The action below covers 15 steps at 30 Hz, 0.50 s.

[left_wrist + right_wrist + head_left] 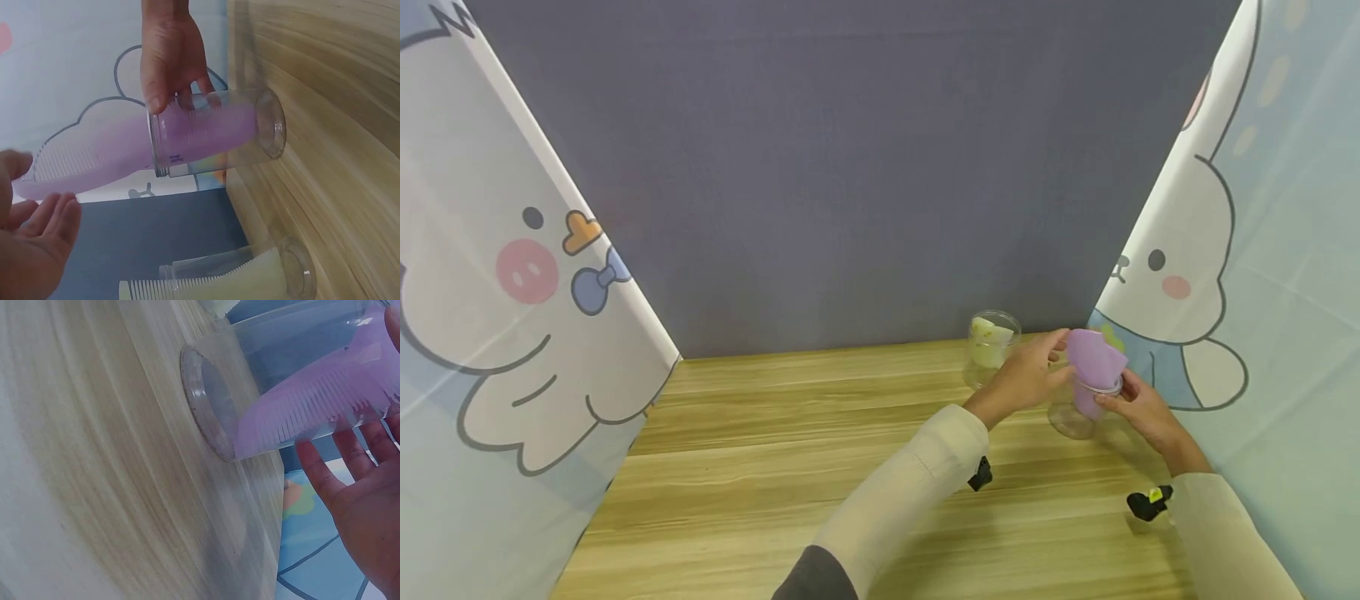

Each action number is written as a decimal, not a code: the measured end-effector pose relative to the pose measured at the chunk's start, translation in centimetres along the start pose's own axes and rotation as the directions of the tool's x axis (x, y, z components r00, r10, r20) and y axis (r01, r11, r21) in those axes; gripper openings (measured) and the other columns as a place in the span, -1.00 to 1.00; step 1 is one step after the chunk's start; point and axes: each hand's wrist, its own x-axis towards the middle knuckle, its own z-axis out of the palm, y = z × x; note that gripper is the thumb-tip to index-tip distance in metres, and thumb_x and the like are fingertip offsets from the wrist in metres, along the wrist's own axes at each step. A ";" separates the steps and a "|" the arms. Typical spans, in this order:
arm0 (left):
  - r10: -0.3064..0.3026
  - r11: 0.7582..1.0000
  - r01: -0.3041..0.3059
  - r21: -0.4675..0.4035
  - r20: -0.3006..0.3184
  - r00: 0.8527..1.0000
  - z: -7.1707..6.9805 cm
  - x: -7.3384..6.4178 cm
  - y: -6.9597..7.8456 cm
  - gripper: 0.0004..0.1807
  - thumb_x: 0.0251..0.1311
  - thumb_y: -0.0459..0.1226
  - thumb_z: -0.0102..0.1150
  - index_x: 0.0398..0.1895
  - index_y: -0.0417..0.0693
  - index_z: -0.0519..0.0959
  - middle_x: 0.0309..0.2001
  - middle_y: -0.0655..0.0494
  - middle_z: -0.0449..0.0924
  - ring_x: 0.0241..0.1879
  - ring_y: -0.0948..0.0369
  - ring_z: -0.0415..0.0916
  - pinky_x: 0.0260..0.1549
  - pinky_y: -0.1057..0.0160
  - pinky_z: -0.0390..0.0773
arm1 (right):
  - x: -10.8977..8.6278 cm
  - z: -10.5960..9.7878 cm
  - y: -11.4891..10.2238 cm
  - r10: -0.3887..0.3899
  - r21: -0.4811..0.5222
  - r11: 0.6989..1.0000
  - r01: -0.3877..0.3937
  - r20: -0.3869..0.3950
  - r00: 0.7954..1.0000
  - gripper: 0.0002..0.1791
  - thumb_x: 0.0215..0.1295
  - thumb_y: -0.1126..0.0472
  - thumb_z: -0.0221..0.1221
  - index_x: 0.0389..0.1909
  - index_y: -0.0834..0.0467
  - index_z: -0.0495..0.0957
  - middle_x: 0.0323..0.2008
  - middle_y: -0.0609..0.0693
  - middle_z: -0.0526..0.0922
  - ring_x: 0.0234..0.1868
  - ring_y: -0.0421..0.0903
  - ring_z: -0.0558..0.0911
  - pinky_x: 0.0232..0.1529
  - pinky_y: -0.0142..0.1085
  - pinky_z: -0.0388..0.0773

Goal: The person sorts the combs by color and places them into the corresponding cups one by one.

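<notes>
A purple comb stands in a clear jar, its lower part inside and its broad upper end above the rim. My right hand grips the jar near its rim, thumb on one side and fingers on the other, as the left wrist view shows. At the comb's upper end is my left hand, its fingers spread and loosely bent with the fingertips right at the comb's edge. In the right wrist view the comb's teeth show through the jar wall.
Left of this jar a second clear jar holds a pale green comb, by the back wall. Printed cloth panels flank the wooden table, and a dark grey panel rises behind. Black wrist gear hangs under the right sleeve.
</notes>
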 end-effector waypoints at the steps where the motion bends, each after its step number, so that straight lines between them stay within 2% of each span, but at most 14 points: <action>1: -0.009 1.000 0.008 -0.008 -0.026 1.000 0.0 0.1 0.0 -0.38 0.44 -0.17 0.16 0.52 0.03 0.29 0.28 0.15 0.59 0.11 0.31 0.63 -0.01 0.56 0.54 | 0.0 0.0 0.0 -0.002 0.004 1.000 0.002 -0.001 1.000 -0.16 0.47 0.27 0.18 0.61 0.27 -0.06 0.11 -0.60 0.31 0.07 -0.74 0.33 -0.05 -0.69 0.44; 4: -0.032 0.999 0.029 -0.032 -0.095 0.995 0.2 0.3 0.1 -0.42 0.43 -0.17 0.20 0.46 -0.06 0.37 0.20 0.10 0.65 0.05 0.35 0.65 -0.06 0.61 0.53 | 0.0 0.0 0.0 -0.010 0.016 1.000 0.010 0.001 1.000 -0.15 0.48 0.28 0.17 0.62 0.24 -0.07 0.12 -0.59 0.31 0.07 -0.74 0.34 -0.04 -0.69 0.46; 8: -0.102 0.994 0.093 -0.063 -0.156 0.982 0.5 0.4 0.5 -0.40 0.37 -0.04 0.26 0.40 -0.03 0.43 0.17 0.16 0.65 0.06 0.36 0.63 -0.06 0.56 0.55 | -0.1 0.0 -0.1 -0.023 0.030 0.999 0.023 0.010 1.000 -0.16 0.48 0.29 0.16 0.63 0.24 -0.08 0.12 -0.59 0.31 0.08 -0.74 0.34 -0.04 -0.69 0.46; 12: -0.197 0.980 0.189 -0.061 -0.217 0.956 0.8 0.6 1.5 -0.36 0.27 0.11 0.29 0.32 0.01 0.48 0.15 0.23 0.62 0.07 0.36 0.55 -0.05 0.48 0.56 | 0.0 0.0 -0.1 -0.026 0.035 0.999 0.026 0.021 0.999 -0.17 0.49 0.29 0.14 0.63 0.23 -0.08 0.13 -0.59 0.32 0.09 -0.73 0.35 -0.03 -0.68 0.46; 15: -0.238 0.971 0.233 -0.051 -0.269 0.933 0.8 0.9 2.2 -0.34 0.23 0.16 0.29 0.26 0.00 0.50 0.14 0.22 0.60 0.08 0.34 0.51 -0.04 0.43 0.57 | 0.2 -0.1 -0.2 -0.039 0.050 0.998 0.038 0.028 0.999 -0.18 0.49 0.31 0.14 0.62 0.25 -0.08 0.13 -0.59 0.34 0.09 -0.71 0.39 -0.03 -0.67 0.48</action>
